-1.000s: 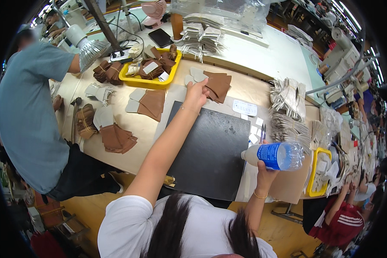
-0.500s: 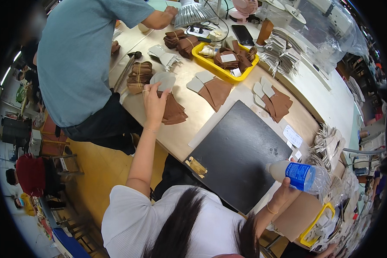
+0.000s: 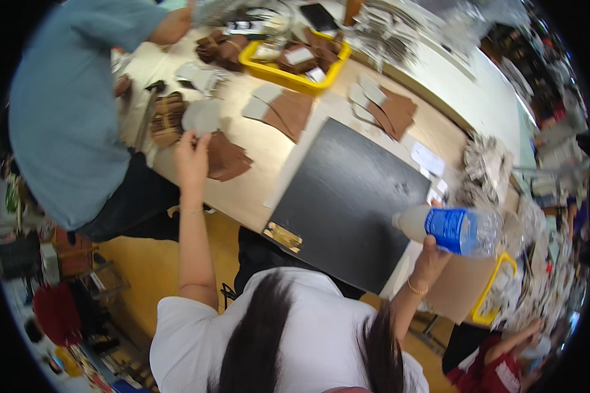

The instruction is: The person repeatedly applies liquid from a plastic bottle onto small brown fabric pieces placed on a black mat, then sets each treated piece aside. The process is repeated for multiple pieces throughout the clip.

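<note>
My left hand (image 3: pixel 193 158) reaches forward to a fanned stack of brown and grey cut pieces (image 3: pixel 228 157). Its fingertips are apart and rest at the stack's near left edge, by the rounded grey ends; whether they pinch a piece is blurred. My right hand (image 3: pixel 431 262) is closed around a clear plastic bottle (image 3: pixel 449 229) with a blue label. The bottle lies sideways in my grip, its neck pointing left over a black board (image 3: pixel 354 203). Cloudy whitish contents show near the neck.
Two more fanned stacks, a middle one (image 3: pixel 282 111) and a right one (image 3: pixel 385 108), lie beyond the board. A yellow tray (image 3: pixel 288 80) holds brown bundles. A banded brown bundle (image 3: pixel 168 118) sits beside a co-worker in a blue-grey shirt (image 3: pixel 72 118).
The whole view has shifted, so the table sits further left and higher. My left hand has drawn slightly back along the stack. The bottle stays in my right hand, now lying more level.
</note>
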Demonstrator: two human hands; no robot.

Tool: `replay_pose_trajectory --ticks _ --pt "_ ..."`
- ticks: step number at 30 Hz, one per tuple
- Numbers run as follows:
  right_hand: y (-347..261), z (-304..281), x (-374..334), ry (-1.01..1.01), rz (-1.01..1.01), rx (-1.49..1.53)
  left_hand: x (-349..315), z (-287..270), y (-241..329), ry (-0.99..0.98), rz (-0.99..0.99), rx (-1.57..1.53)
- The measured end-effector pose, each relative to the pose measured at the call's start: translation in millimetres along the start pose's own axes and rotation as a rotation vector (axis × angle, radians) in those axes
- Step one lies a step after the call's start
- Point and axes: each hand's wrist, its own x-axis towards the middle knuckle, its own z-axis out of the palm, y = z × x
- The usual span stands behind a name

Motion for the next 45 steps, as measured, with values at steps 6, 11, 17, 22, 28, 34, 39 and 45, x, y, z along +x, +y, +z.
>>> replay_pose_trajectory --ticks 6,11,17,22,28,34,39,45 --pt "-11.4 13.2 6.6 0.002 -0.056 -0.076 -51.3 50.8 83.8 -0.819 -0.155 -0.551" --pt "0.3 22.0 -5.4 -0.009 -0.015 0.033 -105.9 129.9 106.2 -1.178 -0.047 -0.318" --pt "24.9 41.7 -13.0 -0.117 0.023 -0.028 -102.2 123.6 103.6 -1.132 0.033 -0.178" --pt "28.0 74.4 -11.3 -0.445 -0.167 -0.401 -106.7 121.9 113.6 -1.091 0.04 -0.12" --pt "34.4 43.0 7.3 -0.297 -0.132 -0.557 -105.1 125.3 101.5 -1.091 0.054 -0.219" --pt "26.6 69.7 -5.9 -0.461 -0.258 -0.638 -102.1 125.8 106.7 -1.098 0.044 -0.169" --pt "37.2 53.8 2.1 -0.355 -0.172 -0.698 -101.4 125.3 103.6 -1.128 0.017 -0.214" --pt "39.3 68.4 -2.8 -0.293 -0.162 -0.616 -99.1 128.3 102.0 -1.132 0.061 -0.198"
